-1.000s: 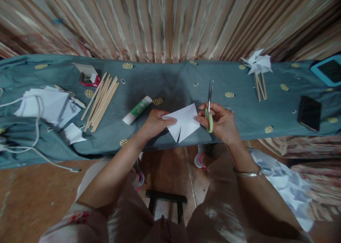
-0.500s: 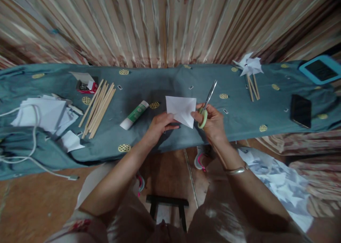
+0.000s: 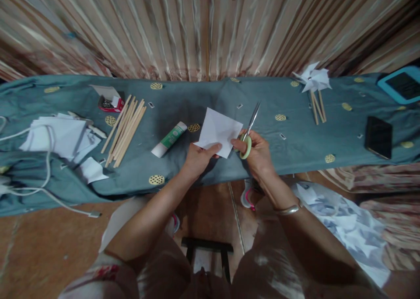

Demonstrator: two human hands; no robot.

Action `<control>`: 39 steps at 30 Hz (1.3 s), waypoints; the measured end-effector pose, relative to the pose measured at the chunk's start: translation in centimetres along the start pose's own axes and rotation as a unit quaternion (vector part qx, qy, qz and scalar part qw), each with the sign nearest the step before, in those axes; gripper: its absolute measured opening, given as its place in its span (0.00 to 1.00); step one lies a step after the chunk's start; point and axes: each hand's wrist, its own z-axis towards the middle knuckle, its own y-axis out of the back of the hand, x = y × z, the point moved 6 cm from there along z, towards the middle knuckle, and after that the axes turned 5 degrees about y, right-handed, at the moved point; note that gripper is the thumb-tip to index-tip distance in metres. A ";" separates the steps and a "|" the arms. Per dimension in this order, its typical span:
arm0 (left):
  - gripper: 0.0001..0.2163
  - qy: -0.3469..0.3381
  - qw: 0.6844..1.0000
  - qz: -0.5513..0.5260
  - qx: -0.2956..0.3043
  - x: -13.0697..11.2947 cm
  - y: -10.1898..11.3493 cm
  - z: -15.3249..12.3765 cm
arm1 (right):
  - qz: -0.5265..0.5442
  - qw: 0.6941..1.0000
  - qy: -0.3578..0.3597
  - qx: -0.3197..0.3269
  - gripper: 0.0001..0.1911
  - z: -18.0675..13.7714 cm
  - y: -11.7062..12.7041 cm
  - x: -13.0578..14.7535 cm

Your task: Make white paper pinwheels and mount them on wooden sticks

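Observation:
My left hand (image 3: pixel 198 158) pinches the near left corner of a white square of paper (image 3: pixel 218 130) held just above the table. My right hand (image 3: pixel 257 149) grips a pair of scissors (image 3: pixel 248 130) with pale green handles. Their blades are closed and point up and away to the right. The thumb of that hand touches the paper's right edge. A glue stick (image 3: pixel 169 139) with a green label lies on the cloth left of the paper.
A blue-grey cloth (image 3: pixel 203 95) covers the long table. A bundle of wooden sticks (image 3: pixel 124 124), a small red box (image 3: pixel 110 101) and a pile of white paper (image 3: pixel 62 135) with a white cable lie at left. A paper pinwheel (image 3: pixel 313 80), a dark phone (image 3: pixel 379 137) and a blue-framed tablet (image 3: pixel 402 85) lie at right. Paper scraps (image 3: pixel 344 224) litter the floor.
The paper has been turned round between my hands, its cut slits no longer facing me. The scissors tilted from pointing straight away to leaning right.

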 end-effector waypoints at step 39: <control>0.11 -0.049 0.992 -0.081 -0.086 -2.7 3.0 1.7 | -0.013 0.942 -0.118 0.313 0.21 -4.5 -3.4 -0.6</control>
